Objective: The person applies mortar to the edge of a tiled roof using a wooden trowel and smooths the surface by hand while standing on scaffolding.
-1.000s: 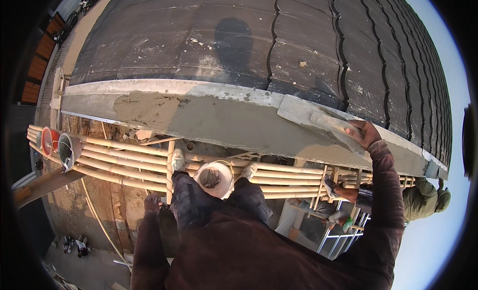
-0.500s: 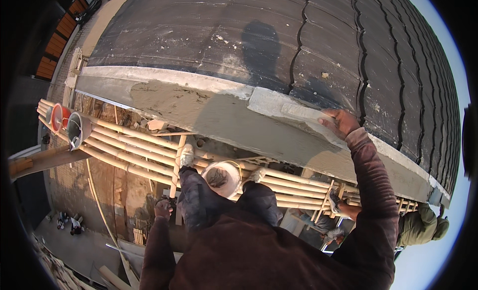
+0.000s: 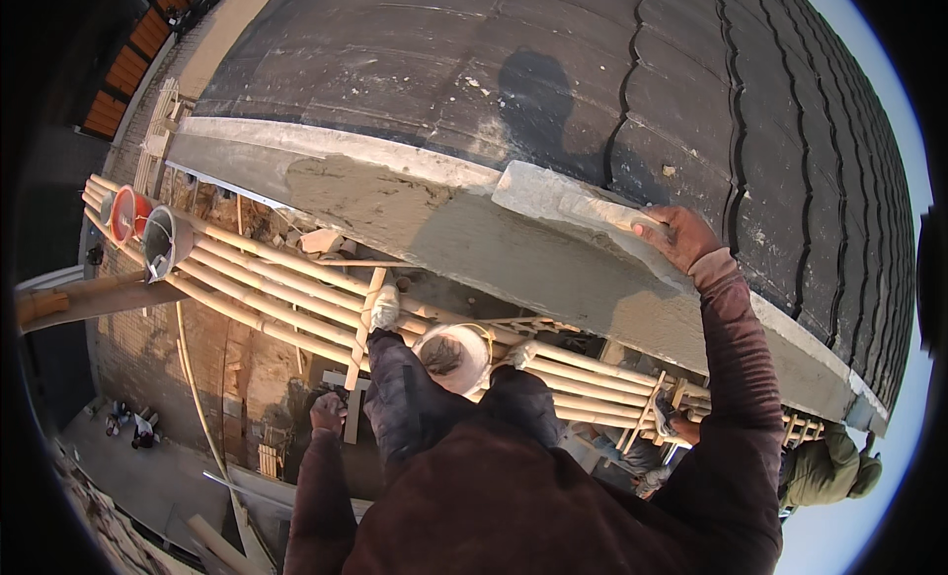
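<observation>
My right hand (image 3: 681,239) is closed around the right end of a pale, mortar-smeared plastering float (image 3: 558,198). The float lies along the top edge of a grey cement fascia (image 3: 513,254), just below the dark roof tiles (image 3: 415,66). Fresh wet mortar covers much of the fascia's face. Low beside my left leg, my left hand (image 3: 328,411) is curled closed; what it holds, if anything, is hard to make out. Between my feet stands a white bucket (image 3: 481,350) with some grey mortar inside.
I stand on bamboo scaffold poles (image 3: 286,296) high above the ground. A red bucket (image 3: 128,215) and a grey bucket (image 3: 166,241) sit on the poles at left. Another person in green (image 3: 829,466) is at the far right; a further person's arm shows below the poles.
The view has shifted slightly, so the roof and scaffold appear further right. Against the fascia, the float and my right hand have slid a little left. My left hand stays low.
</observation>
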A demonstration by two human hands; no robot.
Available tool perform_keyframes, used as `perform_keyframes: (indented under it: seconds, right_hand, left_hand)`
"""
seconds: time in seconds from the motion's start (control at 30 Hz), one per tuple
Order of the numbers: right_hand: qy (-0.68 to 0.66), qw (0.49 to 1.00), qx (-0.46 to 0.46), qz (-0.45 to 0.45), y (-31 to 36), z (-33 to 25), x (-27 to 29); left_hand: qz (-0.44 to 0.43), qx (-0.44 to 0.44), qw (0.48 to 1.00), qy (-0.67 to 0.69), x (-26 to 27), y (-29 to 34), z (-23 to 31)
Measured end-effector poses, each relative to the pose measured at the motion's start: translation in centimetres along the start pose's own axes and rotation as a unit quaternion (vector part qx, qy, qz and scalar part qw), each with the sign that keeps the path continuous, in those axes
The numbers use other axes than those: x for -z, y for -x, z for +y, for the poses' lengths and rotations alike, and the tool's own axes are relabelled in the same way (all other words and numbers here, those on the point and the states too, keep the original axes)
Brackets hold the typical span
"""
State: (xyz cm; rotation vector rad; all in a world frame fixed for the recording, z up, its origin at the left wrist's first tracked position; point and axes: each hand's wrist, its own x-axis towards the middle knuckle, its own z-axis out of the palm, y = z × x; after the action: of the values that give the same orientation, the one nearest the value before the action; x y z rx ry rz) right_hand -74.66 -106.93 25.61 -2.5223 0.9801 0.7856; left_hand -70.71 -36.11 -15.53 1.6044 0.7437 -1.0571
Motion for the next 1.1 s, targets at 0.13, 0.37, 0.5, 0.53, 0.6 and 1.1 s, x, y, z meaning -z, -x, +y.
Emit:
perform_keyframes:
  seconds: [0.13, 0.37, 0.5, 0.53, 0.6, 1.1]
  right_hand:
    - [0.0, 1.0, -0.025, 0.018, 4.8, 2.5, 2.3]
    - [-0.088, 0.996, 0.0, 0.034, 3.2, 2.4, -4.9]
    - [-0.053, 0.998, 0.027, 0.031, 1.4, 1.2, -7.4]
    - [-0.044, 0.998, 0.03, 0.032, 0.8, 0.9, -7.8]
    - [-0.066, 0.997, 0.038, 0.007, -1.3, -2.8, -7.7]
    - [-0.195, 0.967, -0.083, 0.138, 12.4, 6.5, -6.8]
  left_hand:
    - [-0.024, 0.071, 0.995, 0.061, 0.4, -1.5, -0.8]
    - [-0.043, 0.008, 0.999, 0.008, -1.2, -0.7, 1.8]
    - [-0.051, -0.038, 0.998, 0.023, -0.1, 0.0, 2.8]
    - [-0.057, -0.039, 0.997, 0.035, 0.7, -0.2, 2.7]
    - [-0.053, 0.011, 0.994, 0.09, 2.7, -0.7, 1.5]
    - [-0.117, 0.134, 0.978, 0.112, 4.0, -4.5, -0.6]
